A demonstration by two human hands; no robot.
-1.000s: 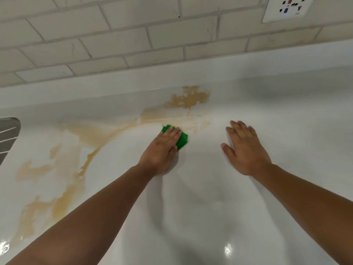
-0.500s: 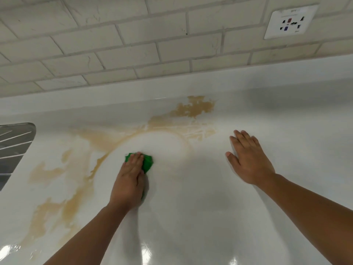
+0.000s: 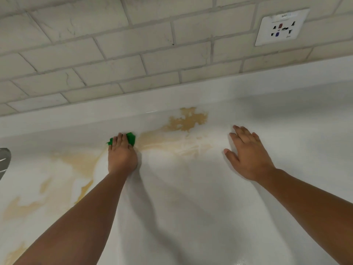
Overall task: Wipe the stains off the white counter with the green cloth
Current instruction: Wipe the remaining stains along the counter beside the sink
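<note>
My left hand [image 3: 121, 155] presses the green cloth [image 3: 131, 138] flat onto the white counter [image 3: 191, 207]; only the cloth's far edge shows past my fingers. It sits between two parts of the brown stain: a dark patch [image 3: 188, 120] near the back upstand to the right, and paler smears [image 3: 80, 161] running down the left side. My right hand [image 3: 248, 153] lies flat on the counter, fingers spread, holding nothing, right of the stain.
A tiled wall [image 3: 114, 60] with a white socket plate [image 3: 281, 27] rises behind the counter's raised back edge [image 3: 76, 115]. A grey ribbed metal object [image 3: 4, 159] pokes in at the left edge.
My left hand slid the cloth leftward and then away toward the back edge. A wiped pale arc now shows where stain was. My right hand stayed planted.
</note>
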